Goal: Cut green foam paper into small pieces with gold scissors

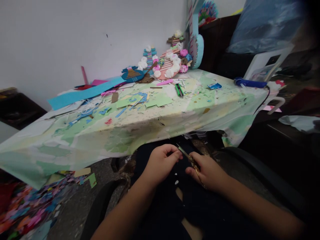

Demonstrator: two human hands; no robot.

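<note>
Scissors (189,157): grasped in right hand (208,170) below table's near edge (150,124); snip slowly, clear of left hand (161,161), pinched closed. Cannot tell on what.

There are two hands (160,163) (211,170), one pair of scissors (185,153) and one tablecloth (140,128).

Left hand (162,162): anything between your thumb and forefinger is too small to tell. Your right hand (209,170) partly hides the handles of the scissors (185,154). At 1 o'clock, light-blue cutout (199,53) cropped by the top edge; at 2, plastic bag (265,28) likewise. At 8, coloured scraps (27,211) blurred, cropped at left.
</note>
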